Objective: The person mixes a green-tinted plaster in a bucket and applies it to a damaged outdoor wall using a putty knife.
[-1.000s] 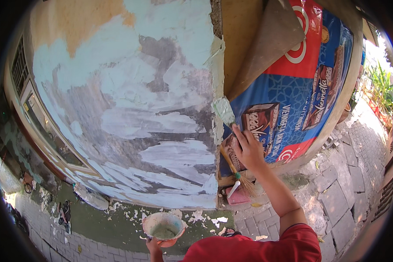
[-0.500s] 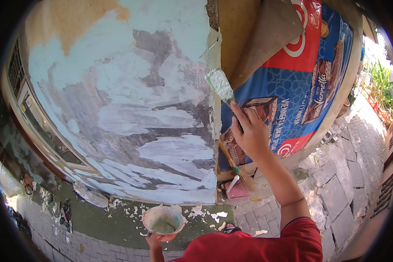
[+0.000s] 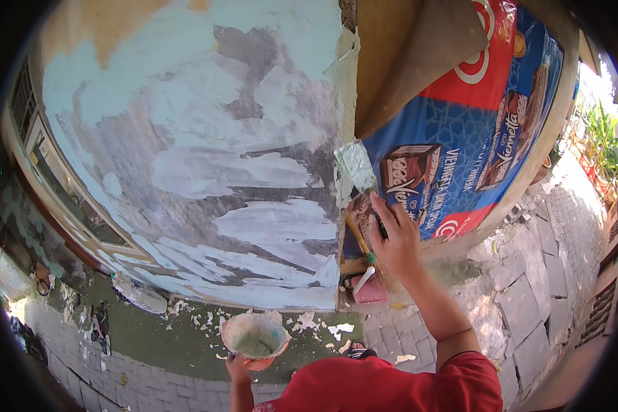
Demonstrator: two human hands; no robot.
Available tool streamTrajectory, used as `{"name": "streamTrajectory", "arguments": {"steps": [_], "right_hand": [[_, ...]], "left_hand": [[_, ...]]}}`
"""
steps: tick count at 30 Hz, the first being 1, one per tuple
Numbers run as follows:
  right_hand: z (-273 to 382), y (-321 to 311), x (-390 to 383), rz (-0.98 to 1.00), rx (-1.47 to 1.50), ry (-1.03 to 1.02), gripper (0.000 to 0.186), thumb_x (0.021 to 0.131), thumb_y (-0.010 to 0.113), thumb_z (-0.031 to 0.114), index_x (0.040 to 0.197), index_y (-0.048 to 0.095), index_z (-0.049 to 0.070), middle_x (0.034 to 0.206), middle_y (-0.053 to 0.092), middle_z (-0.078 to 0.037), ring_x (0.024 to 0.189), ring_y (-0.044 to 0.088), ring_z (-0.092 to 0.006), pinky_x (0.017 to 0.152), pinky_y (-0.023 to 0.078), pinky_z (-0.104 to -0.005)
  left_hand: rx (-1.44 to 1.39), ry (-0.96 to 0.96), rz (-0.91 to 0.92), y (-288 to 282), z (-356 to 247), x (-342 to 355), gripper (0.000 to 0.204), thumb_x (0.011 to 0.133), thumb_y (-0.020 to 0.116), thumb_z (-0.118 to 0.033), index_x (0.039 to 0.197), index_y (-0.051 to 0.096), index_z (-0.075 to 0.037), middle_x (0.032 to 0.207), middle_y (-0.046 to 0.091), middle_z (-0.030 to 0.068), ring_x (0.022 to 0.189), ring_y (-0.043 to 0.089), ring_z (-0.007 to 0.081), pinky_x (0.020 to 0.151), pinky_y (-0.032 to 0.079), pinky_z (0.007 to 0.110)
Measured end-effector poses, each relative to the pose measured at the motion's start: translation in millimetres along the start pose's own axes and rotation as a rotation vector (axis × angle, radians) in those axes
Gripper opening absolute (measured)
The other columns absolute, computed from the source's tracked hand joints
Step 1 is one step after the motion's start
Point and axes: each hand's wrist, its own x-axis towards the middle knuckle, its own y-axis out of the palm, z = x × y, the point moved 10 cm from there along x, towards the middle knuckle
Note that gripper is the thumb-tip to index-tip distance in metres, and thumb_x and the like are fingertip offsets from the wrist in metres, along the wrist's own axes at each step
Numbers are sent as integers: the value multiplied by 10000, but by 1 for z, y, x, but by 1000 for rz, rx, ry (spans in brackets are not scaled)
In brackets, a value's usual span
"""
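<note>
My right hand (image 3: 395,242) grips the dark handle of a putty knife (image 3: 356,165). Pale wet paste coats its broad blade, which lies at the corner edge of the wall. That wall (image 3: 185,165) carries uneven light-blue patches over bare grey areas. Down at the bottom, my left hand (image 3: 237,368) is closed on the rim of an orange bucket (image 3: 263,364), whose whitish inside holds some paste. The bucket hangs tilted in front of my red shirt.
Right of the corner hangs a blue and red printed banner (image 3: 432,137). A straw broom (image 3: 358,237) leans below it, beside a pink object (image 3: 372,290). Flakes litter the green ground strip (image 3: 192,350); uneven paving slabs (image 3: 522,295) lie to the right.
My right hand and the putty knife have moved down along the wall's corner edge. The left hand still holds the bucket, and the view has shifted slightly.
</note>
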Motion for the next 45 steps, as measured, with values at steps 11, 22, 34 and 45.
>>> {"name": "streamTrajectory", "arguments": {"steps": [11, 22, 34, 45], "right_hand": [[-23, 56, -112, 289, -20, 156, 537, 814, 657, 71, 1340, 558, 118, 899, 565, -121, 755, 608, -303, 629, 515, -409], [-82, 36, -15, 41, 549, 314, 395, 950, 520, 37, 1345, 520, 41, 975, 580, -177, 816, 594, -301, 739, 491, -348], [-128, 65, -55, 321, 545, 186, 353, 969, 525, 95, 1321, 553, 99, 1191, 591, -179, 926, 624, -355, 793, 500, -391], [-144, 91, -131, 536, 616, 269, 350, 966, 525, 123, 1314, 565, 119, 1138, 585, -188, 992, 607, -371, 829, 495, -397]], "left_hand": [[-120, -35, -25, 21, -21, -17, 258, 645, 757, 43, 855, 609, 32, 974, 539, 109, 861, 598, 237, 676, 594, 329], [100, 123, 87, 21, -2, 7, 320, 742, 691, -99, 1009, 575, 36, 949, 607, 144, 797, 647, 295, 605, 579, 399], [35, 69, 52, 29, -29, -19, 269, 700, 714, -31, 894, 553, 61, 919, 596, 161, 768, 642, 298, 614, 604, 427], [972, 659, 171, 89, -106, -63, 237, 718, 792, -85, 830, 607, 14, 873, 647, 121, 752, 630, 224, 636, 586, 352]]}}
